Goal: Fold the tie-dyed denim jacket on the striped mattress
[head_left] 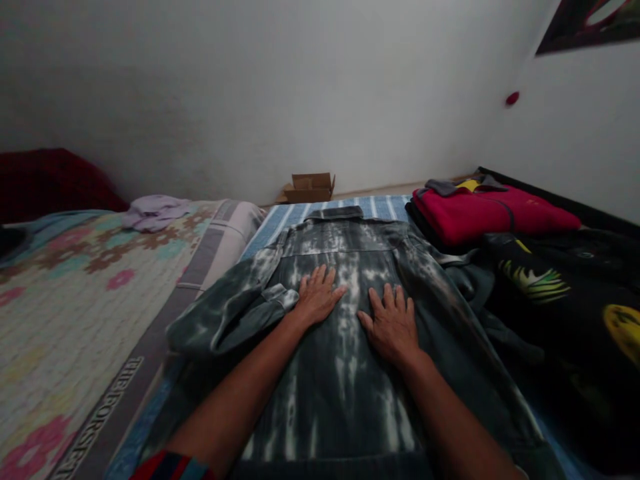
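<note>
A dark grey-green jacket [345, 373] with white tie-dye streaks lies spread back side up, its collar [334, 213] at the far end. On its upper back rests my left hand [319, 297], flat with the fingers spread. My right hand [393, 320] presses flat on the cloth a little to the right, fingers also apart. Neither hand grips anything. The jacket's left sleeve [215, 320] is bent inward, and its cuff [281, 295] lies beside my left hand. The other sleeve lies partly hidden among the dark clothes on the right.
Beneath the jacket is a blue striped sheet [293, 212]. A flowered quilt [100, 313] covers the left side, with a crumpled lilac cloth [156, 212] on it. Folded red clothing [480, 215] and a black printed garment [555, 300] lie right. A cardboard box [311, 188] stands by the wall.
</note>
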A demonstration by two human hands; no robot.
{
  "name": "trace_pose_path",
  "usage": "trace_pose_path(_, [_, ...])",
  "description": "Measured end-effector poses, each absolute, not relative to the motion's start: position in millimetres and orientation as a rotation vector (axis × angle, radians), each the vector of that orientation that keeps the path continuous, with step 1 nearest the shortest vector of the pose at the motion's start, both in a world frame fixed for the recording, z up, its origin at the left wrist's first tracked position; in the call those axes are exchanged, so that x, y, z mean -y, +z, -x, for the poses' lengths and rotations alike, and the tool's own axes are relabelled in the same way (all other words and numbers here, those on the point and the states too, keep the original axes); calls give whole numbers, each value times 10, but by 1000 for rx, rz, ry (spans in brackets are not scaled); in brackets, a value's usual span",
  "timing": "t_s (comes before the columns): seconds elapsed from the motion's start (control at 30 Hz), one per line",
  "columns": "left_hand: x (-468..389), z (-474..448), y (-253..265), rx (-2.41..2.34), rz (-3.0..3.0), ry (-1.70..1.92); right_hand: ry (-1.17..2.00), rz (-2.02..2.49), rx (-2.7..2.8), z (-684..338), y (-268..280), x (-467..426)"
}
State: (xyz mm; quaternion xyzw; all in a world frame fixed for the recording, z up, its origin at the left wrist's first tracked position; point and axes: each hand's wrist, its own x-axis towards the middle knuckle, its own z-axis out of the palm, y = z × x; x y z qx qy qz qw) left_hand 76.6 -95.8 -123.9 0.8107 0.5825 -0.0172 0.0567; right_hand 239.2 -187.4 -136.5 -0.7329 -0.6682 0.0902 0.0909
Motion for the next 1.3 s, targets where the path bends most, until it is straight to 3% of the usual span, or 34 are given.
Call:
trace_pose_path(0.33, [964, -640, -1213, -1688, -2464, -35, 262, 2210, 2008, -2486, -1355, 1885])
trace_pose_path(0.67, [1867, -578, -1179, -1559, -2498, -75, 226, 2217, 2032, -2494, -1411, 1869])
trace_pose_path(1.3, [2077, -394, -1127, -1637, -2449, -121, 258, 2195, 2075, -2627, -1397, 1863])
